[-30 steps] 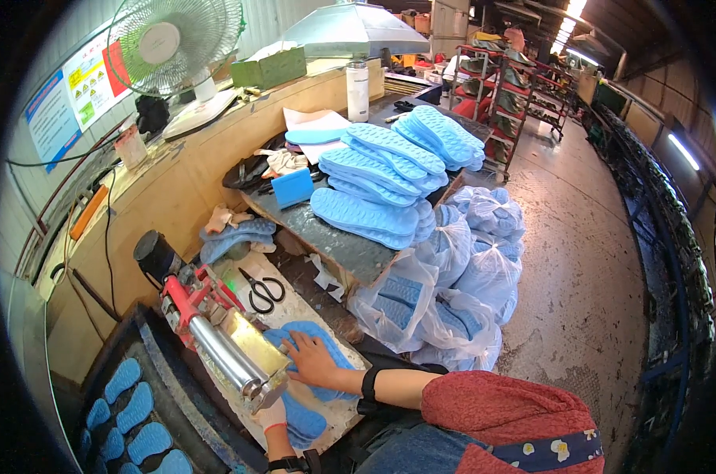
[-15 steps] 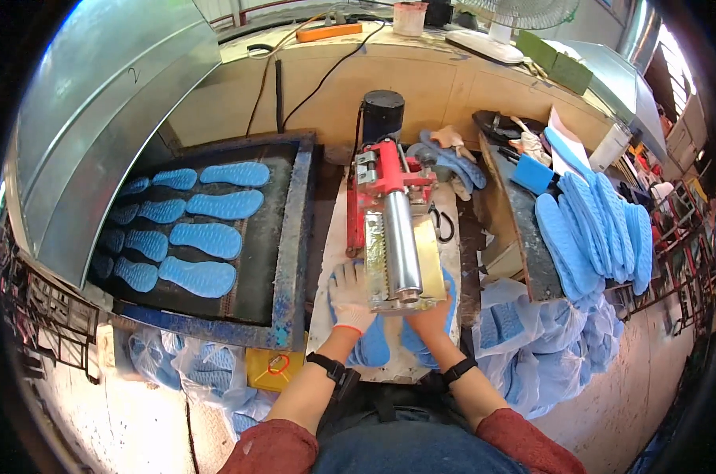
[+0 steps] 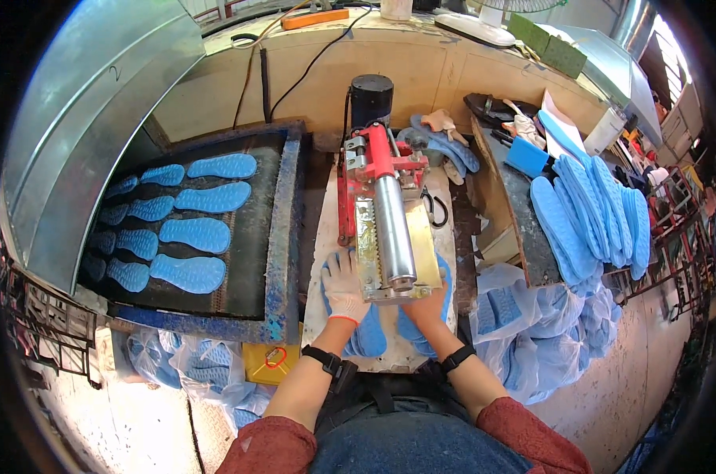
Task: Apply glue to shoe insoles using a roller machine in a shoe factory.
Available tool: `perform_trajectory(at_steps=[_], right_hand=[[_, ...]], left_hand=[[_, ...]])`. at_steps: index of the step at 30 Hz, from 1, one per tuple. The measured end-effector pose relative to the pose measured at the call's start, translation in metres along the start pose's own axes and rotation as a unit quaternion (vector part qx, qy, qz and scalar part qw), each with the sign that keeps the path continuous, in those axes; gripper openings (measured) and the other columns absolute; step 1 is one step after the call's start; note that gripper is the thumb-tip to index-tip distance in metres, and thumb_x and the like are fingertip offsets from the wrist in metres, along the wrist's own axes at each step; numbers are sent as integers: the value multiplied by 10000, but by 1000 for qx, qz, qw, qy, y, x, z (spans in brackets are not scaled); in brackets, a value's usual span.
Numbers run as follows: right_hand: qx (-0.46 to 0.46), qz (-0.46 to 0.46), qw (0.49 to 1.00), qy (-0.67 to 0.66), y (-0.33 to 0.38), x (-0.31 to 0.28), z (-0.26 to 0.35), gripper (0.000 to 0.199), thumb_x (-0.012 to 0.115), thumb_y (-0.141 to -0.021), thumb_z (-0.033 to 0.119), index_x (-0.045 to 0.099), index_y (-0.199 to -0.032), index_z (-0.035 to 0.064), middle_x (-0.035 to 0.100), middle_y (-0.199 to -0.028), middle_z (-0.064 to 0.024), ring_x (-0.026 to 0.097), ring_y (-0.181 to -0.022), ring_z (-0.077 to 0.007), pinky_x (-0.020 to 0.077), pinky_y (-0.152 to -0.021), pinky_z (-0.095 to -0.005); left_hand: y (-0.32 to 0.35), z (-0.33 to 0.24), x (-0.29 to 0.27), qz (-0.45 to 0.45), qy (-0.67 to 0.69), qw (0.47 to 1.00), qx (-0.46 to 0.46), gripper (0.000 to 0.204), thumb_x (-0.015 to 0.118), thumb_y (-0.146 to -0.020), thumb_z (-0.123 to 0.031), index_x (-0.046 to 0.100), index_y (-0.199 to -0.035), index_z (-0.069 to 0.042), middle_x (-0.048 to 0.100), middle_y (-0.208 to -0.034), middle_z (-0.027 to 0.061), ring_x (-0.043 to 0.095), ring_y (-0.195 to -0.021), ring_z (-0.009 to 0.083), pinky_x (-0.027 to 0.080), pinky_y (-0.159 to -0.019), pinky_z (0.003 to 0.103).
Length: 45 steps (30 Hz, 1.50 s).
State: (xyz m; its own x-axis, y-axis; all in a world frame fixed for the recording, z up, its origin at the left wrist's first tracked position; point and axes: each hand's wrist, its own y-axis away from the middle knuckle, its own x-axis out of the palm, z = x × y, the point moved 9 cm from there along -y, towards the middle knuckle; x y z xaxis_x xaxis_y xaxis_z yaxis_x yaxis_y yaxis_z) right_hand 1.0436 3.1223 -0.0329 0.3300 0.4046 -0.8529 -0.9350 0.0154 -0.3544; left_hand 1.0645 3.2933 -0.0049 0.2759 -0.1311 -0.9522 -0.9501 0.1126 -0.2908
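We find two piles of blue insoles on the pale bench (image 3: 324, 215), one to either side of the silver cylinder (image 3: 393, 237), their long axes running away from the wearer, roughly along it. The left insoles (image 3: 371, 335) lie directly beneath the gloved left hand (image 3: 342, 288), nearest them, palm down with fingers spread. The right insoles (image 3: 412, 335) lie beneath the right hand (image 3: 427, 306), nearer that side; a brass-coloured plate (image 3: 423, 257) hides its fingers, so we cannot tell its grip.
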Motion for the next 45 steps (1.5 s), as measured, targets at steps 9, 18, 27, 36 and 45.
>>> perform_trajectory(at_steps=[9,18,27,36,45], right_hand=[[14,7,1000,-3,2,6,-5,609,688,-721,291,535,-1280,103,409,-1380,-218,374,-1235,-383,311,-943,-505],[12,-25,999,-27,-2,1,-18,548,680,-737,258,552,-1237,75,463,-1302,-225,410,-1193,-394,341,-937,-503],[169,-58,931,-318,1,-67,-54,213,635,-836,138,491,-957,37,587,-814,-98,552,-693,-213,442,-654,-314],[255,220,690,-640,58,-21,23,328,634,-859,75,503,-1158,50,594,-900,-22,552,-796,-91,453,-684,-265],[110,155,944,-269,4,-5,-37,150,584,-873,168,630,-941,41,645,-806,-167,634,-733,-296,475,-605,-376]], left_hand=[[2,2,-1,-29,21,999,-5,692,561,-783,-414,413,-1326,-13,464,-1274,163,393,-1207,349,347,-927,454],[1,-2,-7,-30,35,999,-5,709,628,-765,-311,374,-1351,-3,407,-1312,205,392,-1224,375,350,-966,476],[31,53,-75,-191,488,833,-177,580,554,-889,-128,305,-1381,51,388,-1363,252,409,-1249,356,316,-1062,408],[74,-17,-11,315,795,428,-292,533,611,-830,-86,415,-1316,11,558,-1190,127,655,-863,226,584,-669,385],[-38,46,-143,23,386,909,-155,481,520,-771,-73,431,-1244,-86,544,-1136,237,558,-1050,398,460,-888,399]])
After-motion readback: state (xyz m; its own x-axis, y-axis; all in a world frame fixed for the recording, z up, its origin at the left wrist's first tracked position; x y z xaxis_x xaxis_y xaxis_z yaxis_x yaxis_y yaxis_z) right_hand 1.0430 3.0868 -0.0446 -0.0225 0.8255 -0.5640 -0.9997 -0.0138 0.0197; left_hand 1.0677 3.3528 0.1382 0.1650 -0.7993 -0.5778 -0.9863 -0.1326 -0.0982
